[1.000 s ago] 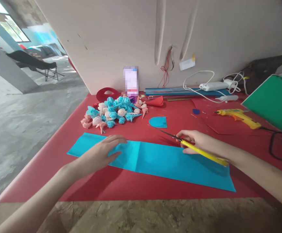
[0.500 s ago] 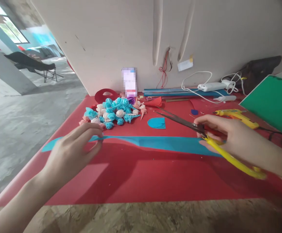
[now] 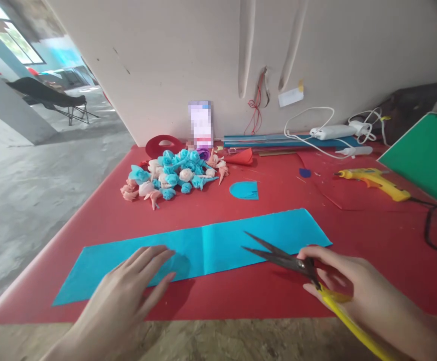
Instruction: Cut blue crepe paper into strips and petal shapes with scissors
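A long blue strip of paper [image 3: 233, 240] lies flat across the red-covered table, with a crease near its middle. Over its left half, my left hand [image 3: 128, 286] rests or hovers with fingers stretched, holding nothing; whether it touches the paper I cannot tell. My right hand [image 3: 346, 286] grips a pair of scissors [image 3: 278, 255] with yellow handles. Their dark blades are slightly apart and point left over the strip's lower right part. Beyond the strip lies a small rounded blue paper piece [image 3: 244, 190].
Blue, white and pink paper flowers [image 3: 173, 173] are heaped at the back left, before a propped phone [image 3: 200, 125]. At the right are a yellow glue gun [image 3: 376, 183], a green board [image 3: 425, 155] and a white power strip [image 3: 333, 132]. The red table cover [image 3: 241, 306] ends at the front.
The blue strip now lies flat and nearer to me; before, it was lifted by its edge in my left hand. That hand has let go. The scissors have come down and nearer.
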A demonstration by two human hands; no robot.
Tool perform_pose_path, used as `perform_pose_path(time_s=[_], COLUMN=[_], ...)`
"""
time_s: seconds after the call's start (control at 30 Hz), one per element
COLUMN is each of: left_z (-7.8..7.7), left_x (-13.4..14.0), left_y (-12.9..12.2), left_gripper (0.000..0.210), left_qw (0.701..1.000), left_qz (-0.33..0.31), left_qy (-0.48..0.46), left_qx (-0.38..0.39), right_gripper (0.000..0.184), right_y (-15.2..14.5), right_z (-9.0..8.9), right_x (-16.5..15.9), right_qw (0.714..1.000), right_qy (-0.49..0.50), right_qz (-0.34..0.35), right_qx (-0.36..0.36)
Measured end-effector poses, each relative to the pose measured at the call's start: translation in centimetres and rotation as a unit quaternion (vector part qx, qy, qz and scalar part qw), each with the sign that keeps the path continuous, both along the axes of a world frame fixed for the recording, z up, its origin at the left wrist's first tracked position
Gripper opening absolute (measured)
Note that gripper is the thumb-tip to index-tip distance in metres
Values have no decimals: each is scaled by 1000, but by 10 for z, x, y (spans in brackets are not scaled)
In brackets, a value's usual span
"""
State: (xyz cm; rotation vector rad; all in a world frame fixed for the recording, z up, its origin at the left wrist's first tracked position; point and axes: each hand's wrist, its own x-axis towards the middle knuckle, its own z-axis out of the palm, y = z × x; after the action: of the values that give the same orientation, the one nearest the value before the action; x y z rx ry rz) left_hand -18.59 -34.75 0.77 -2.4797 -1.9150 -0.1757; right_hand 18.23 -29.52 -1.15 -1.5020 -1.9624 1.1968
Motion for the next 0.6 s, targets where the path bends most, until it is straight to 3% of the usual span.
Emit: perform_pose_path(time_s=[0.1,0.23,0.4,0.5,0.6], left_z=[-6,-7,9,18,16], left_x=[14,-2,-27,1,50], left_y=[19,40,57,72,91], left_gripper=[42,39,38,34,32], left_qw=[999,993,995,995,989], left_qz=[-36,-86,-49,-57,-123], left_qy=[24,10,29,47,19], left_qx=[-3,-76,-85,-68,-76], right_gripper=[44,49,40,34,37], right_y=[9,27,48,58,62], right_z=[4,9,7,3,0], right_x=[5,26,53,54,52], right_qw=[997,981,960,950,940], right_qy=[11,-10,-71,-104,-138], right_qz=[-78,-140,-100,-72,-1], right_qx=[5,136,253,285,313])
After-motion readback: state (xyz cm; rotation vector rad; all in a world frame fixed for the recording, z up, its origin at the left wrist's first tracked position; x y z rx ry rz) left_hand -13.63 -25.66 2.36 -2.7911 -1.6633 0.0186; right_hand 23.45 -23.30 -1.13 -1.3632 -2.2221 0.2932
